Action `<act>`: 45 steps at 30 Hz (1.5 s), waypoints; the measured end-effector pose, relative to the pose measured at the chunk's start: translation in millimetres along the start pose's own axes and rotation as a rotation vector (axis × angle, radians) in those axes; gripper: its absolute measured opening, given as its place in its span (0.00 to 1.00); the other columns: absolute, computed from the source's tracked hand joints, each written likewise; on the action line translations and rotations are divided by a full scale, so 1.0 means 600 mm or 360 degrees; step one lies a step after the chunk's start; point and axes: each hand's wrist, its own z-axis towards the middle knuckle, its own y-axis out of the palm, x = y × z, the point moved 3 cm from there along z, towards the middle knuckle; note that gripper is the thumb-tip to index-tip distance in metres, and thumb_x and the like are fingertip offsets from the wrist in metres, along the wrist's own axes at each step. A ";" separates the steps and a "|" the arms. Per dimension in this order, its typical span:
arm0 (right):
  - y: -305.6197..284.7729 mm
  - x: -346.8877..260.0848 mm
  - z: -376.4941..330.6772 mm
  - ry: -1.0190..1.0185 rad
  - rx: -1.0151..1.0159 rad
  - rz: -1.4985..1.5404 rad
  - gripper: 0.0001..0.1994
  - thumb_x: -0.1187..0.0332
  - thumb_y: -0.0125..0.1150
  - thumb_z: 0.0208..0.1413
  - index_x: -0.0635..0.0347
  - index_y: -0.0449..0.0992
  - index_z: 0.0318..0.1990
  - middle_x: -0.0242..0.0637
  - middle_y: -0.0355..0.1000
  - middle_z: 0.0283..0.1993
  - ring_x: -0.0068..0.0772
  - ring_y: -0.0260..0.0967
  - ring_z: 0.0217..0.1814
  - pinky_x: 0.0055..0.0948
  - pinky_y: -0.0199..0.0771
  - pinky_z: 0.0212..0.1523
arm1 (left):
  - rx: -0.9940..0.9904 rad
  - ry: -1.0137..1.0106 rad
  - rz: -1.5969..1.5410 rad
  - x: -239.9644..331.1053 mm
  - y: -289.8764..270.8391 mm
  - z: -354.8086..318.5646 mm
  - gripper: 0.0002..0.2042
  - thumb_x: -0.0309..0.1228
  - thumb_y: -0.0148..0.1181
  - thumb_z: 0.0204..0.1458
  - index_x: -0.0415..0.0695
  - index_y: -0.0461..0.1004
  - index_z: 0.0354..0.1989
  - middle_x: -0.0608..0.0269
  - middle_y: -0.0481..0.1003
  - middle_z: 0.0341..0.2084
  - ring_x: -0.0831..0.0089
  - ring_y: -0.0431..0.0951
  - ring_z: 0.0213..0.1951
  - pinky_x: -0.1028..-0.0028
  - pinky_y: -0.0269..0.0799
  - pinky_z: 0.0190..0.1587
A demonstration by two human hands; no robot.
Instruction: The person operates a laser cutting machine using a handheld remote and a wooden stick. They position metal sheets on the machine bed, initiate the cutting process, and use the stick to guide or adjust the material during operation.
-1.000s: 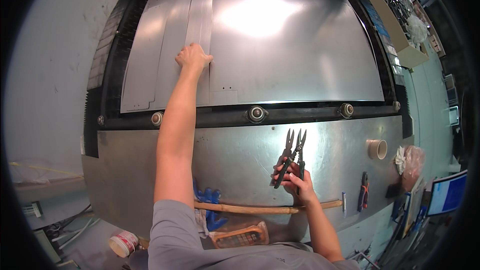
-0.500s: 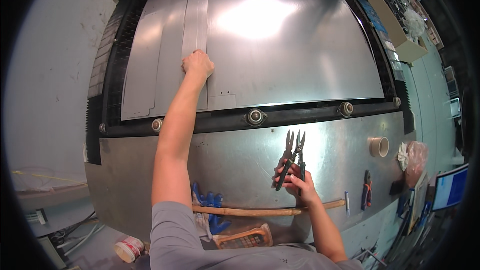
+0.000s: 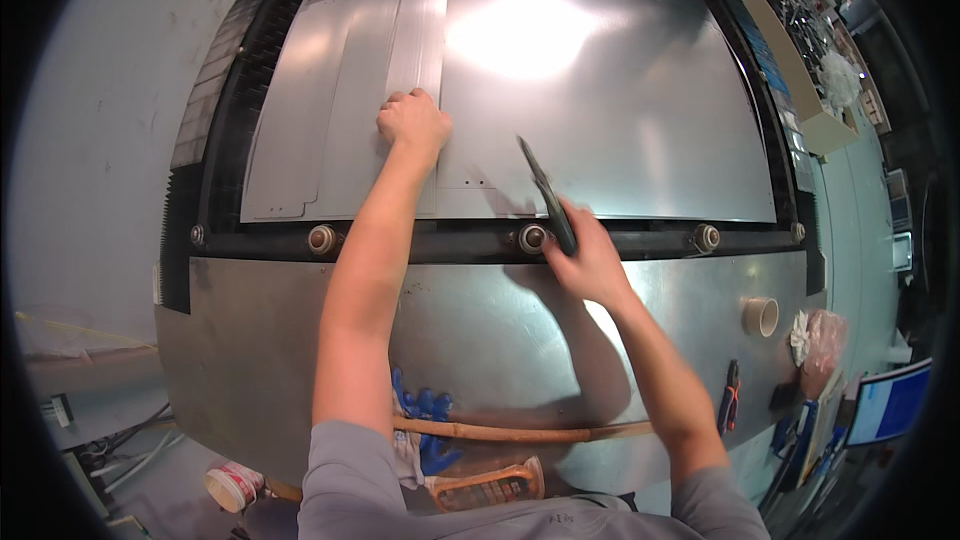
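A large sheet of bare metal (image 3: 620,120) lies on the machine bed, with cut lines running away from me. My left hand (image 3: 413,122) is closed on a narrow sheet-metal strip (image 3: 418,30) at the left part of that sheet; its fingertips are hidden. In my right hand (image 3: 592,258) is a pair of dark-handled snips (image 3: 548,192), blades pointing away and to the left. They are above the near edge of the sheet, seen nearly edge-on and a little blurred. A small row of holes shows in the sheet between the hands.
Ball rollers (image 3: 533,238) line a dark rail before the metal bench top (image 3: 480,320). On it are a tape roll (image 3: 761,317), orange-handled pliers (image 3: 732,395), a wooden stick (image 3: 520,433), a blue-and-white glove (image 3: 430,415) and an orange-framed keypad (image 3: 490,485). A monitor (image 3: 890,402) stands right.
My right hand has moved forward with the snips, from over the bench top to the sheet's near edge. The snips have turned leftward. My left hand has stayed on the strip; the view has shifted slightly.
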 end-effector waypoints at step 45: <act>0.146 0.019 0.428 -0.0160 0.0418 -0.0524 0.35 0.54 0.68 0.57 0.58 0.67 0.68 0.39 0.72 0.58 0.45 0.67 0.62 0.47 0.63 0.60 | 0.0387 0.0215 -0.0288 -0.057 -0.057 0.000 0.13 0.24 0.50 0.61 0.28 0.70 0.51 0.35 0.82 0.31 0.39 0.86 0.37 0.49 0.83 0.40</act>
